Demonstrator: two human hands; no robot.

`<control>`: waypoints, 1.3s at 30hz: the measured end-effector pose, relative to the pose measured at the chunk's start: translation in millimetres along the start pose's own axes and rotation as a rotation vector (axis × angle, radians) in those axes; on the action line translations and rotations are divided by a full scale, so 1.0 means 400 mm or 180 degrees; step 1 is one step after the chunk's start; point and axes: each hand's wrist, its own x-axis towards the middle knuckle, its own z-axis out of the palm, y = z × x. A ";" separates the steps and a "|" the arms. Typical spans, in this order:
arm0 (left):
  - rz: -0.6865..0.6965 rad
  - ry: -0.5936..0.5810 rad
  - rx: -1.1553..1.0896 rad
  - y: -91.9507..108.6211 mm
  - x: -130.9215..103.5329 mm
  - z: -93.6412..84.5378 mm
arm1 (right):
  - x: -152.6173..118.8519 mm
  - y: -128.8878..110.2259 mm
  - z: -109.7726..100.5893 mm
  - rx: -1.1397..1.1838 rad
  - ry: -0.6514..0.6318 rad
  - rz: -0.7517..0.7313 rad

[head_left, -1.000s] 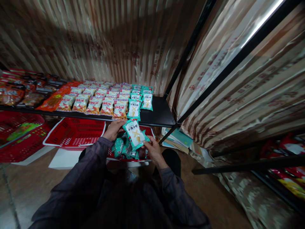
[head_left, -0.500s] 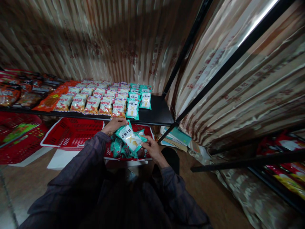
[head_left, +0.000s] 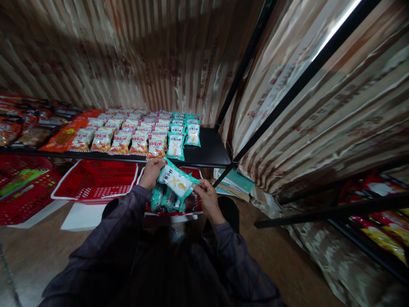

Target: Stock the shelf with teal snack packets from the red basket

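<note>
The left hand (head_left: 151,174) has its fingers drawn together on the upper left corner of a teal-and-white snack packet (head_left: 177,181), and the right hand (head_left: 207,198) pinches the opposite end between thumb and fingers, so the packet is stretched between the two sets of fingertips, printed face up and slanting down toward the right. Directly below the fingers sits a red basket (head_left: 197,172) with more teal packets (head_left: 157,197) piled loosely inside. Just beyond the left fingertips runs the front edge of a black shelf (head_left: 207,147); whether they touch it cannot be told. On it, ahead of the fingers, stand two short rows of matching teal packets (head_left: 175,146), and to their left are several rows of cream-and-orange packets (head_left: 139,143) with striped edges. Farther left of the fingers lie orange bags (head_left: 60,135). Below the shelf, left of the left hand, is a second red basket (head_left: 96,170) with a white rim, and well beyond it another basket (head_left: 35,200) holding something green (head_left: 24,181). Near the right fingers, on their far right side, a slanting black post (head_left: 243,153) passes in front of stacked books or papers (head_left: 236,181).
</note>
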 end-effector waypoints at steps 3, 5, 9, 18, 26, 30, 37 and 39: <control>-0.0018 -0.0034 -0.0037 -0.001 0.002 0.005 | 0.001 -0.002 0.003 0.0172 0.0165 -0.0026; -0.0035 -0.0101 -0.0006 0.003 0.003 0.007 | 0.004 0.001 0.005 0.0296 0.0242 0.0034; 0.0002 -0.0079 0.0303 0.016 0.008 0.012 | 0.004 0.003 0.013 0.0412 0.0241 0.0320; -0.0034 0.0429 0.0629 0.015 0.027 0.007 | -0.020 0.025 0.028 0.0343 -0.0216 0.0711; 0.0179 0.0450 0.0351 0.008 0.027 0.011 | -0.016 0.022 0.026 0.0128 -0.0383 0.0346; 0.0214 0.0011 0.0235 0.015 0.021 0.006 | -0.024 0.009 0.022 0.0057 -0.0313 0.0170; 0.0320 -0.0304 0.0370 0.033 0.021 -0.004 | -0.026 0.022 0.015 0.0045 -0.0126 0.0159; 0.0308 -0.0318 0.0313 0.033 0.022 -0.007 | -0.025 0.026 0.013 -0.0042 -0.0107 0.0039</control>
